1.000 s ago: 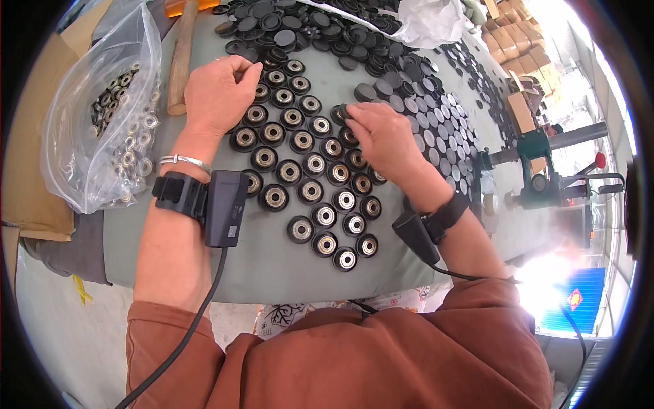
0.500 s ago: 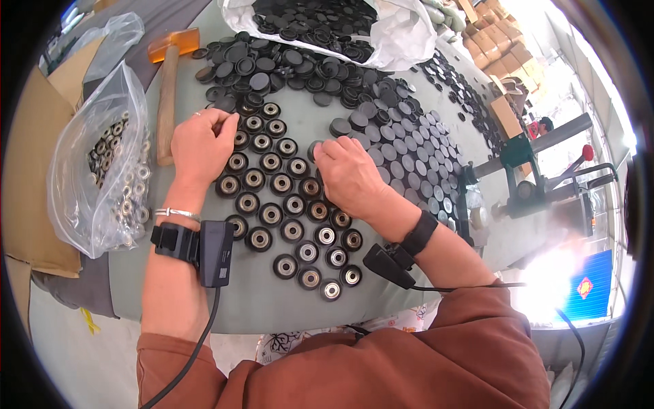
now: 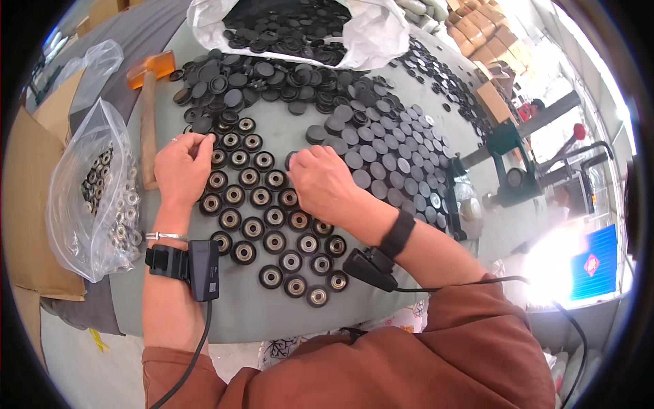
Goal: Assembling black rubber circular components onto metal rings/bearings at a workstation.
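Note:
Rows of black round caps (image 3: 274, 242), each with a metal bearing in its middle, lie on the table in front of me. At the left edge of these rows is my left hand (image 3: 182, 167), its thumb and fingers pinched together. Whatever they hold, if anything, is hidden. My right hand (image 3: 323, 180) is closed at the right edge of the rows, with a dark cap (image 3: 291, 159) showing at its fingertips. Just beyond it, many plain black caps (image 3: 371, 155) lie close together with their flat faces up.
A clear plastic bag of bearings (image 3: 102, 198) stands left, beside a cardboard box (image 3: 44, 225) and an orange-headed mallet (image 3: 148, 126). Loose caps (image 3: 235, 82) are heaped beyond, below a white sack (image 3: 378, 37). At right stands a green metal press (image 3: 507, 160).
The whole view has shifted, so the table things sit further left and mostly lower. Both hands keep about the same places beside the rows, and their fingers stay closed.

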Action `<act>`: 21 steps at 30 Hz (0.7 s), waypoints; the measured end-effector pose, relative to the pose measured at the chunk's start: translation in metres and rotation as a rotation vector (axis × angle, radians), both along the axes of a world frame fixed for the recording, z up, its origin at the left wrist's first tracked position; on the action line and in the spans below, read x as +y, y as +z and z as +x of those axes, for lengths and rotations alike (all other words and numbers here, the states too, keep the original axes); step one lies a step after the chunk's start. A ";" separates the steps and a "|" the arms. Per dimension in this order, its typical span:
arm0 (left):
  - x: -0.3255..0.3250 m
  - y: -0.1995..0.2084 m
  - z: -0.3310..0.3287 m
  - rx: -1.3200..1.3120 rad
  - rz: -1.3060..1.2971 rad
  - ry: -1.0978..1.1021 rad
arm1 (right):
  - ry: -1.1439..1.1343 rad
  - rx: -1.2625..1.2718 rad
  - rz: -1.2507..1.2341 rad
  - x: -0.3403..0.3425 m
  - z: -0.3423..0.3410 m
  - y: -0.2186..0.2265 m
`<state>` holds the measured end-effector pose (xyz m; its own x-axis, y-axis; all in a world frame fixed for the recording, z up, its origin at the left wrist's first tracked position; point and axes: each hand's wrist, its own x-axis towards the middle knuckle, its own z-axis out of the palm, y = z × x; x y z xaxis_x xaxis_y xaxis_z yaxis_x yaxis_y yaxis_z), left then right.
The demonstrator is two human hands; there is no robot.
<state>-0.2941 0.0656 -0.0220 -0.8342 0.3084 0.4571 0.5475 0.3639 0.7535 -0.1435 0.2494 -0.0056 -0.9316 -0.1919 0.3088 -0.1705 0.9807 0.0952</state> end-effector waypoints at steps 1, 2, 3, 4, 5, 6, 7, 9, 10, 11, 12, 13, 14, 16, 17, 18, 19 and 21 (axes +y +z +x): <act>-0.002 0.001 0.001 0.004 -0.002 0.011 | -0.006 0.004 -0.003 -0.001 -0.004 0.002; -0.003 0.001 0.002 0.009 -0.004 0.023 | -0.032 -0.035 0.022 -0.001 -0.007 0.004; -0.003 -0.001 0.001 0.021 -0.005 0.026 | -0.050 -0.066 0.048 -0.002 -0.011 0.004; -0.003 -0.005 0.001 0.038 0.029 0.003 | -0.083 -0.057 0.022 -0.001 -0.012 0.004; -0.005 -0.006 -0.001 0.056 0.064 -0.019 | -0.077 -0.046 0.020 0.002 -0.011 0.008; -0.001 -0.005 0.000 0.084 0.033 -0.013 | -0.123 -0.082 0.090 0.010 -0.009 0.010; -0.001 -0.004 0.001 0.086 0.030 -0.008 | -0.163 -0.120 0.157 0.017 -0.006 0.014; -0.003 -0.005 0.001 0.047 0.024 0.012 | -0.264 -0.181 0.146 0.032 0.001 0.026; -0.003 -0.005 0.000 0.062 0.025 0.018 | -0.208 -0.151 0.017 0.039 0.001 0.031; -0.006 -0.006 0.001 0.060 0.025 0.021 | -0.150 -0.124 -0.112 0.048 -0.001 0.035; -0.004 -0.004 0.002 0.045 0.008 0.025 | -0.264 -0.118 -0.238 0.063 -0.008 0.046; -0.003 -0.005 0.002 0.027 -0.017 0.035 | -0.372 -0.116 -0.370 0.083 -0.022 0.054; 0.000 -0.003 0.001 0.027 -0.013 0.026 | -0.446 0.092 -0.314 0.120 -0.035 0.044; 0.003 -0.004 0.001 -0.018 0.005 0.015 | -0.595 0.208 -0.211 0.170 -0.054 0.034; 0.003 -0.004 0.001 -0.030 -0.002 0.015 | -0.675 0.115 -0.164 0.182 -0.059 0.035; -0.002 -0.002 -0.001 0.017 -0.035 0.025 | -0.672 0.060 -0.128 0.189 -0.066 0.033; 0.000 -0.003 -0.004 0.060 -0.065 0.017 | -0.684 0.003 -0.084 0.201 -0.070 0.030; -0.007 -0.002 -0.004 0.076 -0.115 0.037 | -0.641 -0.076 -0.045 0.209 -0.085 0.032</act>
